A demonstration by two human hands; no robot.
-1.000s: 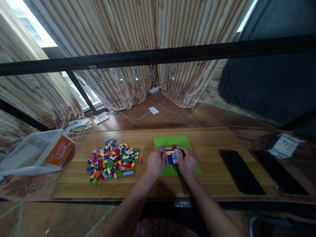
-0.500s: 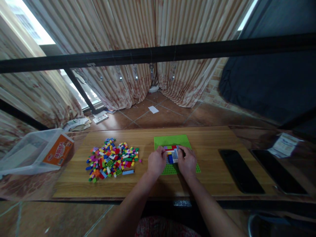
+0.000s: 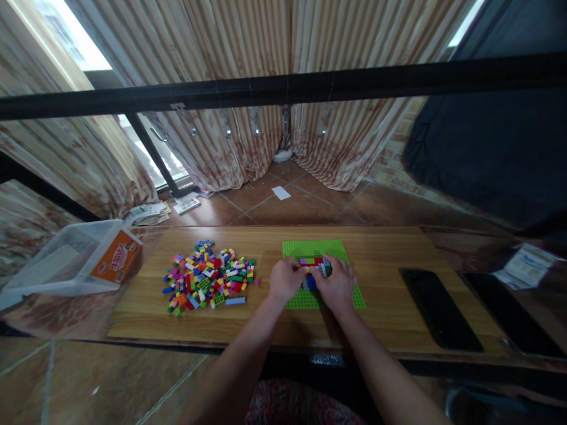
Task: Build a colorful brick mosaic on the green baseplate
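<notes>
A green studded baseplate lies on the wooden board. On its middle is a low build of toy bricks in red, blue, grey, yellow and other colours, partly covered by my fingers. My left hand is closed at the left side of this build, thumb and fingertips together on it. My right hand grips the right side, its thumb reaching over the middle and its fingers curled around the far edge. Whether a small loose brick sits under the fingertips is hidden. Left of the plate spreads a pile of loose toy bricks.
The wooden board carries a black phone at the right, with another dark flat device beyond it. A clear plastic bin with an orange label stands at the left. A black rail crosses in front of striped curtains.
My right thumb has moved left over the middle of the build, close to my left fingertips. Both hands stay on the build. The whole view has shifted slightly.
</notes>
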